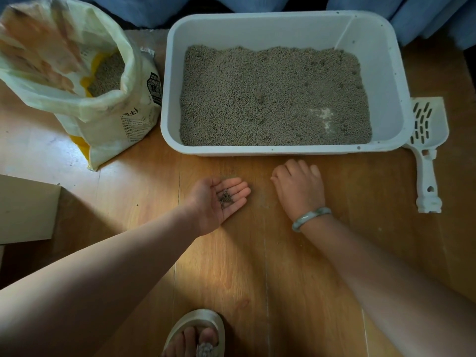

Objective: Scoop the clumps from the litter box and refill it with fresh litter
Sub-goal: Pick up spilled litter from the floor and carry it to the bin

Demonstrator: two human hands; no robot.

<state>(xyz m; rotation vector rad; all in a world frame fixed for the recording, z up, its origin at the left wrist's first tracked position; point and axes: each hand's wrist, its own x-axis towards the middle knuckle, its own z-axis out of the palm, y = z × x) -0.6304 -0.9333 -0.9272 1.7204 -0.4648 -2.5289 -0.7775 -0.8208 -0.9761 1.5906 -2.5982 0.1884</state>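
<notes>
Grip, left hand (219, 199): palm up, fingers straight and together, a shallow tray for a small heap of dark granules (226, 198) lying across the finger bases; nothing is pinched.

Grip, right hand (298, 189): palm down on the floor (231, 266) just beside the left, fingers bent under with tips hidden, so I cannot tell whether it pinches anything. Its placing suggests it is gathering strays for the waiting palm. A bracelet (309, 217) sits on its wrist.

Litter box (231, 150): white, on the floor just beyond both hands, its near rim close enough for the palm to tip into.

Litter (273, 94): grey, covers the box bottom fairly evenly; one pale thin patch shows near the right end. No clumps are plain to see, so the scooping is probably done.

Scoop (425, 140): slotted, white, lies flat on the floor touching the box's right side, handle toward the person, unheld.

Bag (116, 117): stands left of the box, mouth rolled open, litter visible inside, ready for pouring.

Sandal (198, 328): on a foot at the lower edge.
</notes>
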